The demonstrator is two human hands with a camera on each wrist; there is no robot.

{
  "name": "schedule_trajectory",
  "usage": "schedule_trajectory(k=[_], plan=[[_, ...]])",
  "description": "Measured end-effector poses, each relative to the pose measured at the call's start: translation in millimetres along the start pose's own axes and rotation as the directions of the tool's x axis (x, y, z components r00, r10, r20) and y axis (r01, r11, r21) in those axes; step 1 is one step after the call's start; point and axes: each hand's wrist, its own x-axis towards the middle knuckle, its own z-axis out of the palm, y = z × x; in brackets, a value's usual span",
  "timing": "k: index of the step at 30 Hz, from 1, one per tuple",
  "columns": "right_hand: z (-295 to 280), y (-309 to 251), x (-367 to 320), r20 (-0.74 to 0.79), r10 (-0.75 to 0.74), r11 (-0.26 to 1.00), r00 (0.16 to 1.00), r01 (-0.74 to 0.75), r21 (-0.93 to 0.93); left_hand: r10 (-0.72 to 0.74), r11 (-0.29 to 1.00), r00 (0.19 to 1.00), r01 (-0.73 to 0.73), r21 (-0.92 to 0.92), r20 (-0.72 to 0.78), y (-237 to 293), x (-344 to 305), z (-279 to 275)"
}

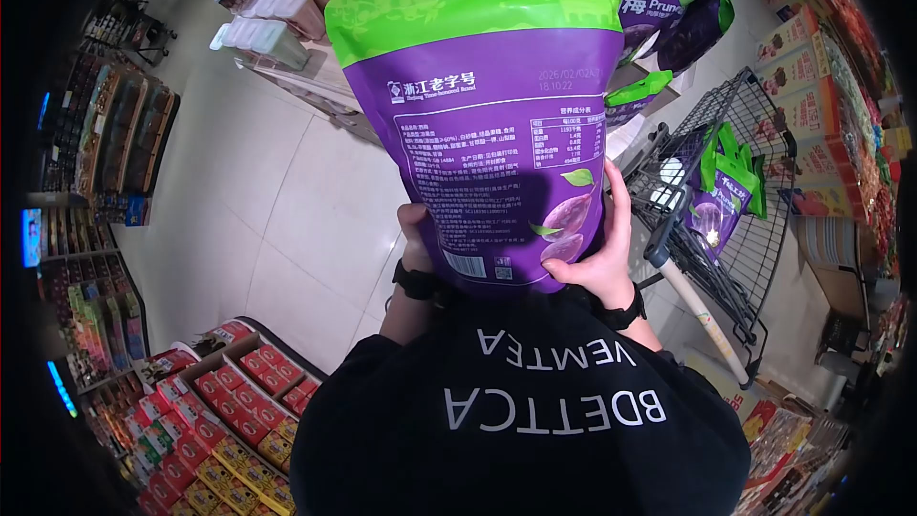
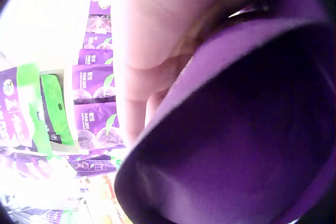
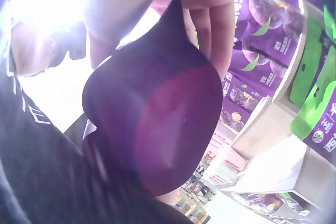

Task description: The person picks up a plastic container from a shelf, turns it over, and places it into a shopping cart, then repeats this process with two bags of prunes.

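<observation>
A large purple bag with a green top band [image 1: 487, 134] is held up before the chest, its printed back toward the head camera. The left hand [image 1: 415, 239] grips its lower left edge, the fingers mostly hidden behind it. At the lower right edge the right hand [image 1: 604, 248] pinches the bag, thumb on the front and fingers along the side. In the left wrist view the left hand [image 2: 163, 40] lies against the purple bag bottom [image 2: 236, 129]. The right wrist view shows the right hand [image 3: 210, 19] around the bag's edge, above its dark bottom [image 3: 157, 113].
A black wire cart [image 1: 764, 105] with a similar purple and green bag [image 1: 721, 205] stands at the right. More such bags [image 1: 659, 0] sit on a display behind. Red and yellow boxes [image 1: 224, 401] fill a display at the lower left. Shelves [image 1: 115, 143] line the left.
</observation>
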Motion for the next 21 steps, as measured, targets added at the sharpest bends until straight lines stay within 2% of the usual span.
schedule_trajectory(k=[2, 5, 8, 14, 18, 21], plan=[[-0.1, 0.0, -2.3, -0.006, 0.004, 1.0, 1.0, -0.004, 0.017, -0.007, 1.0, 0.998, 0.007, -0.003, 0.057, -0.3, 0.4, -0.7], [-0.6, -0.8, -4.1, 0.001, 0.038, 0.999, 0.999, -0.038, 0.034, -0.014, 0.999, 0.998, 0.012, 0.049, 0.055, 0.0, 0.5, 13.8], [-2.9, -0.9, -8.1, 0.004, 0.061, 0.998, 0.998, -0.061, -0.009, -0.018, 0.997, 0.993, 0.01, 0.073, 0.113, 2.3, 2.0, 9.4], [-4.1, -2.3, -10.8, 0.026, 0.069, 0.996, 0.997, -0.067, -0.064, -0.006, 1.0, 0.995, 0.003, 0.027, 0.096, -0.2, -0.7, 12.6], [-4.8, -1.5, -11.3, 0.037, 0.107, 0.994, 0.994, -0.107, -0.016, -0.025, 0.999, 0.993, 0.021, 0.036, 0.115, 0.2, -0.5, 17.1], [-2.5, -4.2, -10.7, 0.021, 0.125, 0.992, 0.992, -0.125, 0.02, -0.064, 0.998, 0.995, 0.063, 0.014, 0.07, 2.0, -4.1, 16.5]])
